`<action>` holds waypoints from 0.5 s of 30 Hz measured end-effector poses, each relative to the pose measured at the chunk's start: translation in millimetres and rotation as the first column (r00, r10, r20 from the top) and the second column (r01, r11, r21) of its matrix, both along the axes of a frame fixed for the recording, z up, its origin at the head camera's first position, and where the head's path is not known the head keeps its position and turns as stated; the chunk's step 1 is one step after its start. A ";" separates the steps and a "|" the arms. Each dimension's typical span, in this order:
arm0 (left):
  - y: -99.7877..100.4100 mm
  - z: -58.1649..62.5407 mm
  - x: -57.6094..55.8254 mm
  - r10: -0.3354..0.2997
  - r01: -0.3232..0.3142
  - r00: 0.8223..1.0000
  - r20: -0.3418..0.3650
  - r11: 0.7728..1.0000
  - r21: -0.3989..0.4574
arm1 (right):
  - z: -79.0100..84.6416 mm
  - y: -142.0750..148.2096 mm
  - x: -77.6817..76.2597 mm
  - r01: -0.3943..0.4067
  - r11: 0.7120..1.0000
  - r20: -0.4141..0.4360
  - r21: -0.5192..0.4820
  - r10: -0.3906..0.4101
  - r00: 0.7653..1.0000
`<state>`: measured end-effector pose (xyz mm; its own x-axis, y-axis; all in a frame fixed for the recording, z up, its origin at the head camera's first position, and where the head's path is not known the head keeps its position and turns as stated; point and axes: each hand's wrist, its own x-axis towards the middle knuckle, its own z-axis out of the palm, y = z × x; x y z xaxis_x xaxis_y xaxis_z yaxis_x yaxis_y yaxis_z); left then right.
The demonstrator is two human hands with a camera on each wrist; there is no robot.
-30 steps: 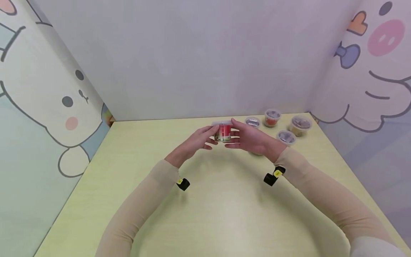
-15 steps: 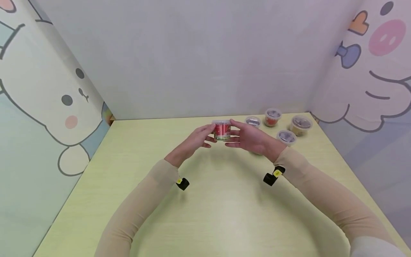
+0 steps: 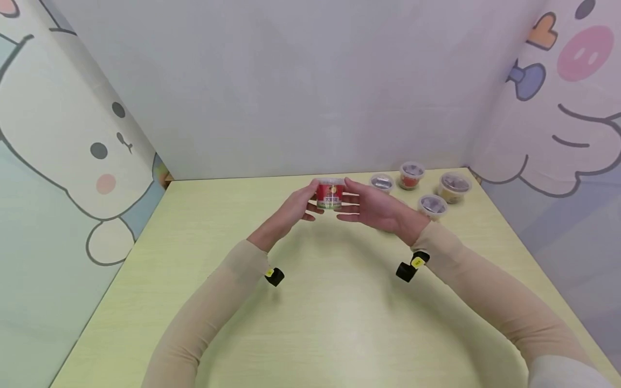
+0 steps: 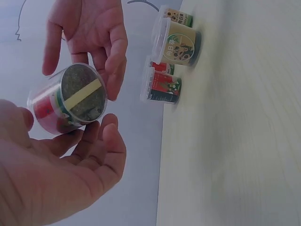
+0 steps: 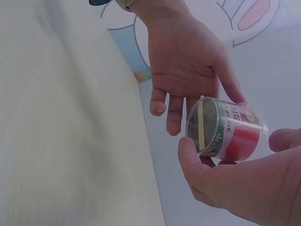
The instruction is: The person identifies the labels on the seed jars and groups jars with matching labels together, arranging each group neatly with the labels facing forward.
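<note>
Above the table, a clear lidded plastic cup [image 3: 330, 194] with a red label is held between my two hands. Dark contents and a pale strip show through its base in both wrist views. My left hand [image 3: 289, 211] holds it from the left, thumb near the lid side and fingers around the wall. From the right, my right hand [image 3: 380, 207] has its fingers against the cup's side and base, with the thumb by the lid rim. The right wrist view shows the left thumb lying along the cup [image 5: 240, 129].
Several similar lidded cups stand at the back right of the table [image 3: 310, 302], among them a red one [image 3: 410, 178] and a beige one [image 3: 454, 188]. One is mostly hidden behind the right hand. Cartoon-printed walls [image 3: 310, 97] enclose the back and sides.
The held cup has turned so its label's printed front now faces the head camera. Cup and hands have shifted slightly left and up in the head view.
</note>
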<state>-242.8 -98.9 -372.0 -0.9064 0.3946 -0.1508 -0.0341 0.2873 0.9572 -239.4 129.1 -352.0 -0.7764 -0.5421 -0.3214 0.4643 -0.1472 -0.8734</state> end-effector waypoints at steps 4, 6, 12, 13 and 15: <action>-1.7 -1.2 -1.1 0.009 -0.008 1.000 -0.007 1.000 0.022 | 2.4 -1.3 0.6 0.020 1.000 0.010 -0.006 -0.020 1.000; -2.1 -3.0 -1.1 -0.003 0.003 1.000 -0.009 1.000 0.026 | 2.1 -1.8 0.2 0.026 1.000 0.025 -0.012 -0.025 0.999; -2.2 -4.8 1.2 -0.015 0.015 1.000 -0.011 1.000 0.024 | 0.9 -3.8 0.5 0.044 0.999 0.060 -0.032 -0.042 0.997; -2.3 -4.4 1.5 -0.014 0.014 1.000 -0.011 1.000 0.023 | 0.8 -4.0 0.7 0.046 0.998 0.063 -0.033 -0.044 0.997; -2.4 -3.9 2.0 -0.013 0.014 1.000 -0.010 1.000 0.019 | 0.5 -4.2 1.0 0.046 0.998 0.063 -0.039 -0.043 0.997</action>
